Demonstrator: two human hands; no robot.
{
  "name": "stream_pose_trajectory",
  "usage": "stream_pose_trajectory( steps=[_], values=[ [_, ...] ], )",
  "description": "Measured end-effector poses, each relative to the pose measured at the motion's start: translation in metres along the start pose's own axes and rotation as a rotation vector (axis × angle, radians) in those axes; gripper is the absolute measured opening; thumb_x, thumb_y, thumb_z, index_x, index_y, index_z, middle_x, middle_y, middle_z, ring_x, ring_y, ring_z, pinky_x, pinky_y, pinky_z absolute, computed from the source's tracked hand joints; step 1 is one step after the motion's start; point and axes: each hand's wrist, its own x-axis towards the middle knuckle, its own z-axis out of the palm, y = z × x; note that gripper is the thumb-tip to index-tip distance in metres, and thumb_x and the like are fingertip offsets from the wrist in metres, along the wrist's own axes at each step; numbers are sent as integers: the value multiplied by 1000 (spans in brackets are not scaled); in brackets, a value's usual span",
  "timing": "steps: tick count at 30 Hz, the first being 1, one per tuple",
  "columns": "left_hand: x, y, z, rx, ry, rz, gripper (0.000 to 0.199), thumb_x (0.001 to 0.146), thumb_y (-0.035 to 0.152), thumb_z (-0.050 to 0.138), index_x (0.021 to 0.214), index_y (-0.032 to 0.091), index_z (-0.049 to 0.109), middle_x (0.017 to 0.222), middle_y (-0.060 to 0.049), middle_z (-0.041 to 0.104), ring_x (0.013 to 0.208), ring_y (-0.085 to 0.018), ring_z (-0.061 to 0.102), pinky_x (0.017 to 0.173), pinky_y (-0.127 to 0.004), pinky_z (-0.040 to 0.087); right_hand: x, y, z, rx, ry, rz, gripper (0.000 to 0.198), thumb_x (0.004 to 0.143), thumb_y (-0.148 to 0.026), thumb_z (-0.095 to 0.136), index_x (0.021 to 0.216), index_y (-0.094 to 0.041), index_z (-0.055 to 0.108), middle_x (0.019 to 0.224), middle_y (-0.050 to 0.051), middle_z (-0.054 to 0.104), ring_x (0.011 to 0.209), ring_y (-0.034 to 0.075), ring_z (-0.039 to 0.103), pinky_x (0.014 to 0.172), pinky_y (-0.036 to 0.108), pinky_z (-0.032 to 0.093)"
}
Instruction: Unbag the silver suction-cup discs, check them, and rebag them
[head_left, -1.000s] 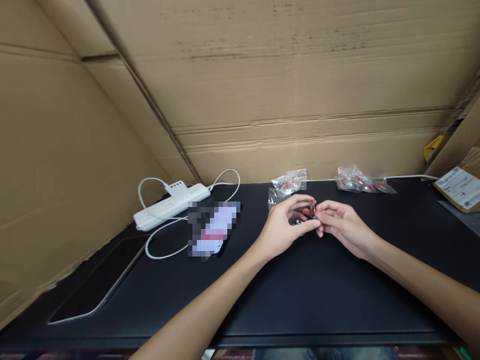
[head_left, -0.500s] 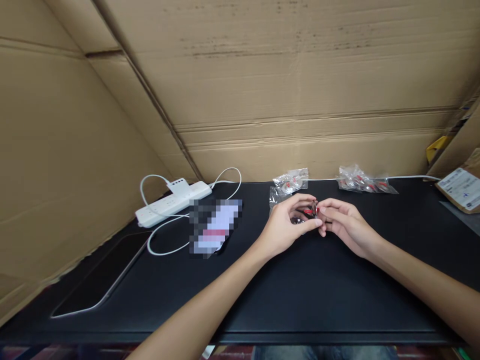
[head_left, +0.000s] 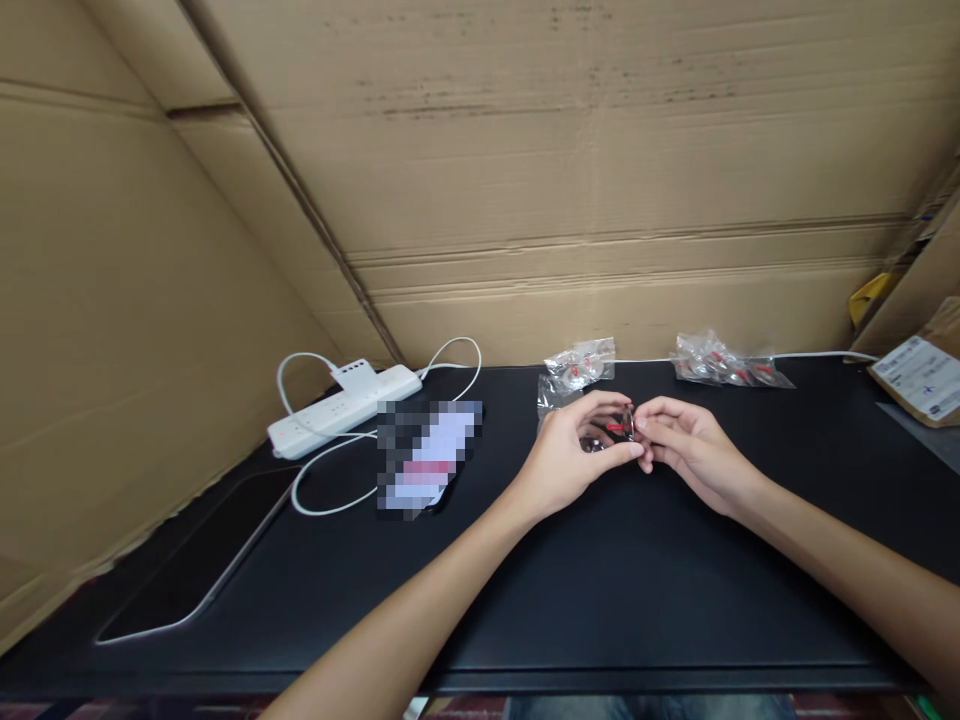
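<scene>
My left hand [head_left: 562, 445] pinches a small, thin, round shiny piece [head_left: 628, 422] by its edge, thumb below and fingertips above. The piece stands on edge over the table and has a red part [head_left: 615, 428] on its left side. My right hand [head_left: 690, 445] has its thumb and fingers closed at the right side of the same piece; its fingertips partly hide it. Under my left palm, another small shiny object [head_left: 595, 445] shows in part. Just behind that hand lies a clear plastic bag [head_left: 592, 362] with round, red-marked pieces in it.
A second clear bag [head_left: 724, 365] of similar pieces lies at the back right. On the left are a white power strip [head_left: 349, 408] with cables, a phone [head_left: 431, 460] with a blurred screen and a dark tablet-like slab [head_left: 202, 560]. A labelled package [head_left: 922, 375] sits far right. Cardboard walls [head_left: 600, 200] enclose the black table [head_left: 637, 600].
Both hands stay nearly in place around the shiny piece. My right fingers have shifted slightly on it, and the red part looks thinner from this angle. The view has moved a little.
</scene>
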Motion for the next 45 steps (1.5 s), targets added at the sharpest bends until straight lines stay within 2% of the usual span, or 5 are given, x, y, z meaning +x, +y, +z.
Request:
stream_pose_trajectory(
  steps=[17,27,34,40,45],
  values=[
    [-2,1,0,9,-45,-14,45,78,26,78,119,18,62,117,-10,68,99,-21,68,92,-40,55,1,1,-1,-194,16,34,28,72,-39,80,79,-16,66,65,0,60,54,11,52,53,26,44],
    [0,1,-3,-106,-9,-92,52,76,31,79,123,19,61,114,-12,67,88,-20,68,74,-34,59,0,-1,1,-125,86,53,28,78,-40,77,89,-18,63,69,-1,58,58,11,51,52,25,42],
    [0,2,-4,119,-46,-9,47,86,35,68,129,20,59,110,-10,69,82,-18,67,70,-32,57,0,0,-2,64,-93,169,21,82,-32,74,88,-16,62,73,1,62,58,10,55,55,25,44],
    [1,10,-15,638,91,179,32,96,33,52,123,20,62,120,-9,66,111,-23,60,96,-40,47,4,-5,-6,134,58,153,16,82,-24,71,86,-16,58,80,7,71,55,13,59,54,27,45],
    [3,4,-29,826,39,-35,22,91,34,55,96,17,67,78,-4,67,69,-18,61,65,-30,45,4,-8,-8,126,158,159,11,83,-19,67,86,-18,56,87,10,75,55,14,63,56,28,49]
  ],
)
